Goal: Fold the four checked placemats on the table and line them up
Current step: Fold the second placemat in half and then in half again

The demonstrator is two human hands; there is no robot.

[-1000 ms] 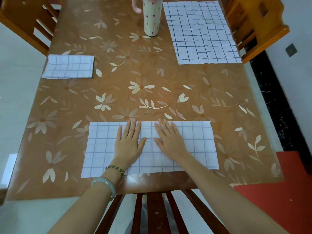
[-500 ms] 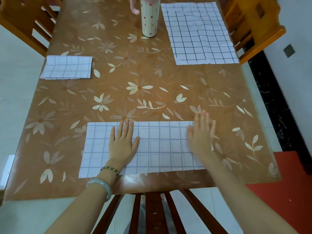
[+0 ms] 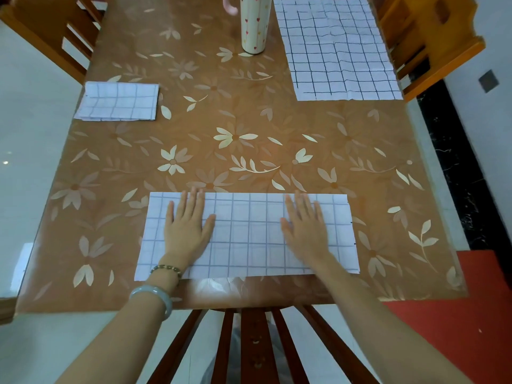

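A white checked placemat (image 3: 247, 234), folded once into a long strip, lies near the table's front edge. My left hand (image 3: 187, 228) presses flat on its left part, fingers straight. My right hand (image 3: 306, 229) lies flat on its right part, fingers straight. A small folded placemat (image 3: 119, 102) rests at the table's left edge. An unfolded placemat (image 3: 335, 48) with darker lines is spread flat at the far right; its far end runs out of view.
A tall cream cup with small hearts (image 3: 254, 26) stands at the far middle, a pink handle beside it. The table (image 3: 249, 151) has a brown flowered cover. Wooden chairs stand at the far left (image 3: 52, 31), far right (image 3: 426, 37) and front (image 3: 249, 345).
My hands slid apart along the folded strip: the left moved a little left, the right swept out to the strip's right end and came back onto its right part.
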